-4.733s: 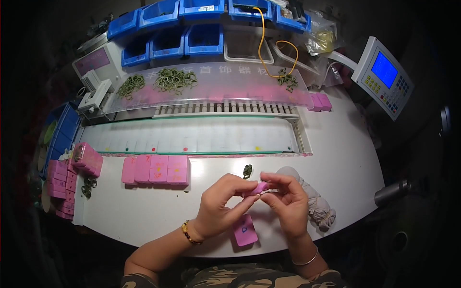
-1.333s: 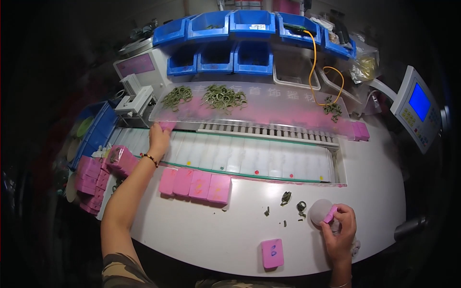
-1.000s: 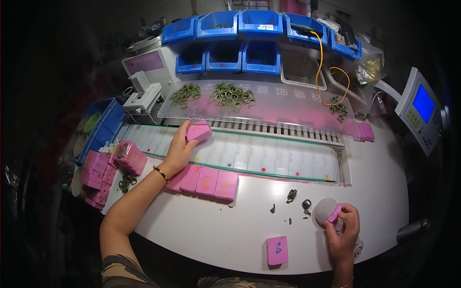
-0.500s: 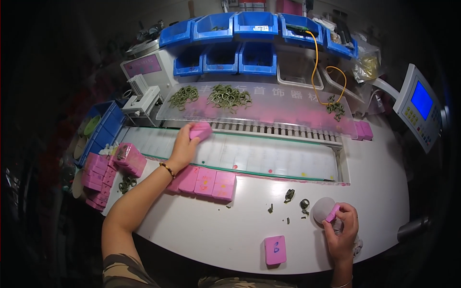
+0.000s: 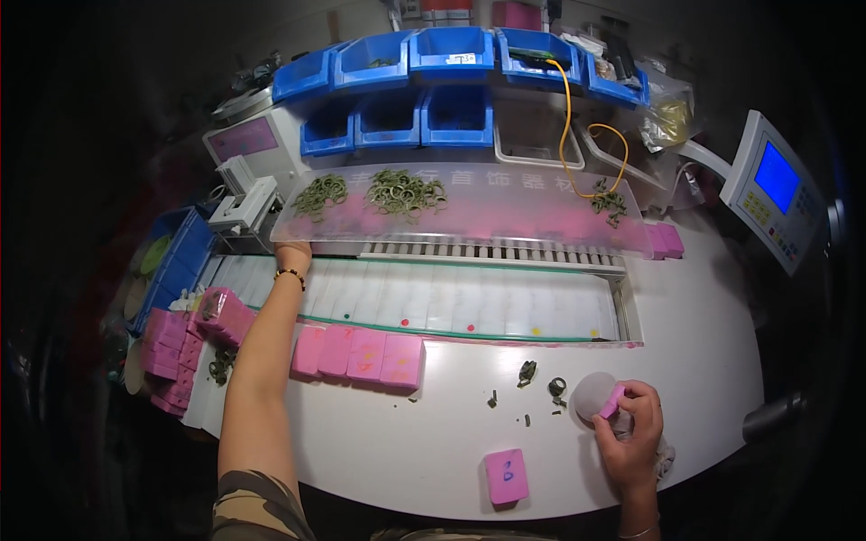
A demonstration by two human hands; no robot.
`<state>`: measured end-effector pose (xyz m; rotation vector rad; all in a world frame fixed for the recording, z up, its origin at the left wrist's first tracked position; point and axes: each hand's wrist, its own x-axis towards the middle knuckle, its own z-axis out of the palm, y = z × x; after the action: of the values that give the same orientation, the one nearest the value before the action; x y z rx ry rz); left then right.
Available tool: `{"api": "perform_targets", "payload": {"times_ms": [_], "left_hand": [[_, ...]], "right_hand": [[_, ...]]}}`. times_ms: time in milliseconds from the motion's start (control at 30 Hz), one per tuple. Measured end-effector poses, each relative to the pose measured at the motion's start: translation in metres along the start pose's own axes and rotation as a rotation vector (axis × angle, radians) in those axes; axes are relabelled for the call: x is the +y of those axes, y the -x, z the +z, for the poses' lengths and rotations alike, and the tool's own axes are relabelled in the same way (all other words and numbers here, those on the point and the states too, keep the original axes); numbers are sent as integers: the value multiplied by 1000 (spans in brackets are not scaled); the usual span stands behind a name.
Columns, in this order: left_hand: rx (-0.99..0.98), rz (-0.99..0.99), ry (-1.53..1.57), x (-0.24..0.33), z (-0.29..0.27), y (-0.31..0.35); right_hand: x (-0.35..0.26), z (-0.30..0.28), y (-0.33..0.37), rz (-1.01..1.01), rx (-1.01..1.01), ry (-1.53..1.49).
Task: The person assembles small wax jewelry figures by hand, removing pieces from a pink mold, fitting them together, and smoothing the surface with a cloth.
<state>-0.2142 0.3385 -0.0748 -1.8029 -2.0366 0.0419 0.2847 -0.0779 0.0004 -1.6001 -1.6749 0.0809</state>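
While the right hand (image 5: 633, 435) pinches a pink piece (image 5: 612, 401), the left hand (image 5: 294, 257) extends under the translucent panel (image 5: 519, 213), grasp indeterminable.

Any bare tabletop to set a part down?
Free: white tabletop between the row of four pink blocks, left forearm and lone pink block; also right of the green-edged panel, beyond the right hand. Crowded: left edge, with stacked pink blocks; around the grey dome, green scraps beside it.
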Motion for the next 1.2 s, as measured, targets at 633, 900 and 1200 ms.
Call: {"api": "perform_targets", "payload": {"times_ms": [633,900,1200], "left_hand": [[93,531,1023,49,-204,222],[35,1014,1359,83,-245,330],[-247,902,1341,126,-232,374]], "right_hand": [[-6,10,-30,-167,-21,24],[-17,5,-16,-27,12,-146],[-28,16,15,75,-30,-495]]}}
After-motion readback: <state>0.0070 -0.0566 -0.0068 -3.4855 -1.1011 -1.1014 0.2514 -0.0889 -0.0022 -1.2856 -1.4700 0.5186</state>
